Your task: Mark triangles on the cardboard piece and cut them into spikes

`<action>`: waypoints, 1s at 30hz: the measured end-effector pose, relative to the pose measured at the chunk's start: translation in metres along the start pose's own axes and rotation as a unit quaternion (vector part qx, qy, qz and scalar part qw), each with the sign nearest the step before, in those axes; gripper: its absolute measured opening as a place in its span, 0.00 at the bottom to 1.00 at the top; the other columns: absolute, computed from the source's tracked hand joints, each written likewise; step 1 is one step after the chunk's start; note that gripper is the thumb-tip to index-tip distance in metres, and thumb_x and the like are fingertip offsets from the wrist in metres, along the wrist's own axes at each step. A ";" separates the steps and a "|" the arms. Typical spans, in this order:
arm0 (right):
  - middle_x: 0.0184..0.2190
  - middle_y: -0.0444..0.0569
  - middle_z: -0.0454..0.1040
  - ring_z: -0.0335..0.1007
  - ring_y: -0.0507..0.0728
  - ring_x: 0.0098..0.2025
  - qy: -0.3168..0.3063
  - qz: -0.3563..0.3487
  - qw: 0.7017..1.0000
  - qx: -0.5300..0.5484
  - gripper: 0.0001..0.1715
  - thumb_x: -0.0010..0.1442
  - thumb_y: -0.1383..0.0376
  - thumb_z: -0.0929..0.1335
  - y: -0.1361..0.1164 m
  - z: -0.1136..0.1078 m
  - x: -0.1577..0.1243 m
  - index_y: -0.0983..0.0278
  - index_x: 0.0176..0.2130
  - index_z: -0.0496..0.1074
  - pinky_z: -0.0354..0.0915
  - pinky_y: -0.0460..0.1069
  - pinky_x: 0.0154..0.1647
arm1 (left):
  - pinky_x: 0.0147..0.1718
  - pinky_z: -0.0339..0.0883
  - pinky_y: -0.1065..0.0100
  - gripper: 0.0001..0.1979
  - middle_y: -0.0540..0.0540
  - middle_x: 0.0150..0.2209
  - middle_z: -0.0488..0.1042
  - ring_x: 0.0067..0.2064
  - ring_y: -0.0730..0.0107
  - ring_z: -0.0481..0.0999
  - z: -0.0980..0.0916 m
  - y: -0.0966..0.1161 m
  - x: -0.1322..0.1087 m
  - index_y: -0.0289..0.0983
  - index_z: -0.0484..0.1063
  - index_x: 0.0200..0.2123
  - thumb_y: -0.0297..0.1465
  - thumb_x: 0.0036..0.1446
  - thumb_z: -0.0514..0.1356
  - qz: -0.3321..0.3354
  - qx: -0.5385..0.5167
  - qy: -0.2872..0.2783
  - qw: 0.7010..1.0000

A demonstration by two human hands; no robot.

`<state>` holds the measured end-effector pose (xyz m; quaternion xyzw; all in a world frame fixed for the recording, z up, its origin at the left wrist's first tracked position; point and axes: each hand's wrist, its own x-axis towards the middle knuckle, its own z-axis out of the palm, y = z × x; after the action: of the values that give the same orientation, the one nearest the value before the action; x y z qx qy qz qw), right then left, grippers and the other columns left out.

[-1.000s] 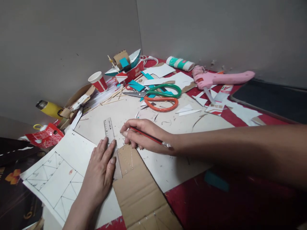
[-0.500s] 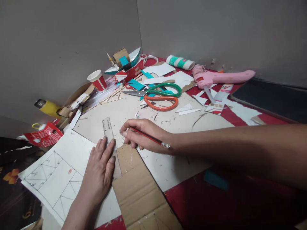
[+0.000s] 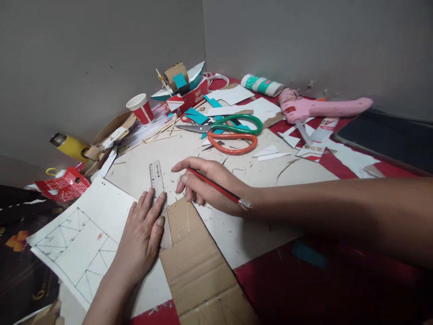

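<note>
My left hand (image 3: 144,225) lies flat with its fingers stretched over a clear ruler (image 3: 156,174). The ruler runs along the left edge of a piece of brown cardboard (image 3: 199,262), which bears pale dotted and straight marks near its far end. Just beyond that end is my right hand (image 3: 209,183), closed on a red and black pencil (image 3: 218,186) with its forefinger stretched out. The pencil's rear end points toward my wrist; its tip is hidden. To the left lies a white sheet (image 3: 84,239) with a drawing of lines and triangles.
Large scissors (image 3: 233,135) with green and orange handles lie beyond my hands. A pink glue gun (image 3: 324,108) rests at the right, near a dark flat panel (image 3: 385,140). A paper cup (image 3: 141,110), a model boat (image 3: 179,83) and a yellow bottle (image 3: 69,146) stand further back.
The view has shifted slightly. My right hand has drawn a little away from the cardboard's far end, its forefinger straighter, with the pencil still held. My left hand stays on the ruler.
</note>
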<state>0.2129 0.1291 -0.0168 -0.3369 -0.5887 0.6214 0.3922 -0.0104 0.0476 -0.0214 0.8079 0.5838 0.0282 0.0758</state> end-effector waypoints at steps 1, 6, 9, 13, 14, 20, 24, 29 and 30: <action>0.31 0.48 0.75 0.68 0.49 0.25 -0.002 -0.011 1.000 0.013 0.12 0.65 0.69 0.61 0.000 0.000 0.000 0.66 0.48 0.66 0.63 0.41 0.19 | 0.64 0.42 0.42 0.27 0.43 0.71 0.45 0.70 0.57 0.42 0.000 0.000 0.000 0.48 0.45 0.68 0.34 0.68 0.45 -0.001 0.000 -0.002 1.000; 0.31 0.48 0.74 0.68 0.49 0.25 -0.023 -0.033 0.999 0.030 0.16 0.68 0.61 0.59 -0.001 0.000 -0.002 0.67 0.50 0.67 0.62 0.41 0.19 | 0.64 0.42 0.42 0.27 0.43 0.71 0.44 0.70 0.56 0.42 -0.001 0.002 0.001 0.48 0.45 0.68 0.33 0.68 0.45 -0.002 0.006 -0.008 1.000; 0.31 0.47 0.73 0.68 0.49 0.26 -0.033 -0.033 0.999 0.012 0.21 0.69 0.55 0.58 -0.002 0.001 -0.003 0.66 0.47 0.70 0.63 0.42 0.20 | 0.63 0.43 0.41 0.27 0.43 0.71 0.44 0.70 0.55 0.43 -0.001 0.003 0.001 0.47 0.44 0.68 0.34 0.68 0.45 0.002 0.010 -0.010 1.000; 0.31 0.47 0.72 0.67 0.50 0.27 -0.027 -0.058 0.998 -0.025 0.25 0.68 0.50 0.58 0.002 0.001 -0.007 0.65 0.45 0.72 0.63 0.43 0.24 | 0.63 0.43 0.41 0.27 0.42 0.71 0.44 0.70 0.55 0.43 -0.001 0.003 0.001 0.47 0.45 0.68 0.34 0.68 0.45 0.002 0.010 -0.007 1.000; 0.31 0.47 0.71 0.66 0.50 0.27 -0.024 -0.069 0.997 -0.039 0.25 0.68 0.50 0.58 0.002 0.001 -0.008 0.64 0.44 0.73 0.63 0.44 0.24 | 0.63 0.43 0.41 0.27 0.42 0.71 0.45 0.70 0.56 0.43 -0.001 0.004 0.001 0.47 0.45 0.68 0.34 0.68 0.45 0.001 0.009 -0.006 1.000; 0.31 0.47 0.70 0.65 0.50 0.28 -0.048 -0.122 0.985 -0.117 0.20 0.68 0.60 0.59 -0.005 0.000 -0.013 0.65 0.43 0.76 0.62 0.45 0.26 | 0.64 0.42 0.43 0.26 0.43 0.71 0.45 0.70 0.57 0.43 -0.002 0.004 0.000 0.47 0.46 0.68 0.34 0.68 0.44 -0.005 -0.001 -0.005 1.000; 0.30 0.46 0.71 0.66 0.51 0.28 -0.032 -0.105 0.984 -0.141 0.18 0.66 0.64 0.60 -0.006 0.001 -0.012 0.66 0.46 0.76 0.61 0.44 0.26 | 0.64 0.41 0.44 0.26 0.45 0.71 0.46 0.70 0.57 0.43 -0.004 0.002 0.001 0.48 0.47 0.68 0.35 0.68 0.45 -0.002 -0.015 -0.009 1.000; 0.28 0.45 0.71 0.67 0.51 0.27 -0.023 -0.087 0.988 -0.122 0.17 0.65 0.64 0.61 -0.003 0.002 -0.009 0.66 0.45 0.76 0.62 0.45 0.27 | 0.64 0.41 0.44 0.26 0.45 0.71 0.45 0.70 0.60 0.42 -0.005 -0.001 0.001 0.48 0.46 0.68 0.34 0.68 0.44 0.004 -0.018 -0.012 1.000; 0.28 0.45 0.71 0.67 0.51 0.28 -0.022 -0.083 0.989 -0.120 0.17 0.65 0.64 0.61 -0.003 0.002 -0.009 0.66 0.45 0.76 0.62 0.45 0.28 | 0.64 0.40 0.44 0.26 0.45 0.71 0.45 0.70 0.60 0.42 -0.005 -0.002 0.001 0.47 0.46 0.68 0.34 0.68 0.44 0.004 -0.017 -0.013 1.000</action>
<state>0.2160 0.1204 -0.0146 -0.3184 -0.6932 0.5187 0.3861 -0.0125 0.0491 -0.0166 0.8094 0.5786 0.0276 0.0969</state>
